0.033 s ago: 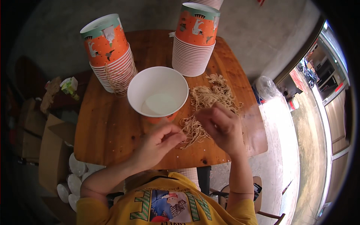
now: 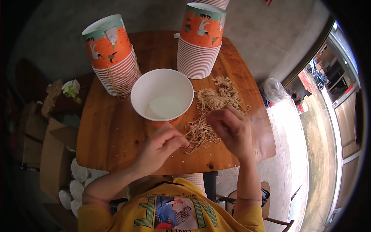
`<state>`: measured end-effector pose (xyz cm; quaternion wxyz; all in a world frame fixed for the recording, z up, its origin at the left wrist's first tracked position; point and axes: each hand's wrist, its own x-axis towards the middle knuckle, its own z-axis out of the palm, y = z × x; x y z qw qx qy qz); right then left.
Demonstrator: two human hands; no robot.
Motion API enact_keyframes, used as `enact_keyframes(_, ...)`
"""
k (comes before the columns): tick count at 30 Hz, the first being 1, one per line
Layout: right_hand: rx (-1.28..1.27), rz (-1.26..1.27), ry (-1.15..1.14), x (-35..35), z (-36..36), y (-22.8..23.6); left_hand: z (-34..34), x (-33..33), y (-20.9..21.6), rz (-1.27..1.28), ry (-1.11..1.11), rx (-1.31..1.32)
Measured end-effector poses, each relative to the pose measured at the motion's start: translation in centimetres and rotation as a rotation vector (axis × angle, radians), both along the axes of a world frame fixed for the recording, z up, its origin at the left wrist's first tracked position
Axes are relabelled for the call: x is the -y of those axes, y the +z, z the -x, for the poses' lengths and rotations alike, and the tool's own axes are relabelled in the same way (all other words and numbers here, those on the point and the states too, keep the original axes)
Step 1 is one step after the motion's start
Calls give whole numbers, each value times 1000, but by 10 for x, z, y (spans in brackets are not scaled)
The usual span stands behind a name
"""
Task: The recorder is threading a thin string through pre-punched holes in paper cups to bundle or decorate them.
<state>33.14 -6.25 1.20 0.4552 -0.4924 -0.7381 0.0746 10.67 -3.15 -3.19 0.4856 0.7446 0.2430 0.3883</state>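
Nearest to me is the yellow shirt (image 2: pixel 232 214), and beyond it, over the near part of the table, both bare hands; the left hand (image 2: pixel 164 143) and the right hand (image 2: pixel 232 129) sit slightly farther apart than a moment ago, while I see the tub and the strands hold their places; I judge this a small adjustment within the finger work, with little else altered.

The left hand is narrow, thumb close to bent fingers, its tips at the near left edge of the strands (image 2: pixel 218 98); the right hand is also narrow, fingers curled, in front of the heap; I cannot tell whether either one pinches a strand.

The strands lie on the wooden table (image 2: pixel 116 143), right of the tub; they look beige, thin and tangled, loosest toward me, with a small clump at the far end.

The tub (image 2: pixel 162 81) stands just beyond the left hand, mouth up, white inside, orange outside; farther off I see the left stack (image 2: pixel 112 44), with similar strands looped around its side, and the right stack (image 2: pixel 203 31); behind both is a grey wall (image 2: pixel 154 15).
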Motion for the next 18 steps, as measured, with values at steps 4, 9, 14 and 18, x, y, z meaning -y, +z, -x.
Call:
enact_keyframes(4,64,127,-121,2,-20,-21,24,3,-7,425,-37,-87)
enact_keyframes(9,-31,188,-156,1,-32,-60,34,5,-15,554,-26,-175)
enact_keyframes(14,493,6,-347,0,-27,-74,38,0,-21,505,16,-211)
enact_keyframes(18,-31,202,-152,11,20,-52,33,-4,-7,292,80,-314)
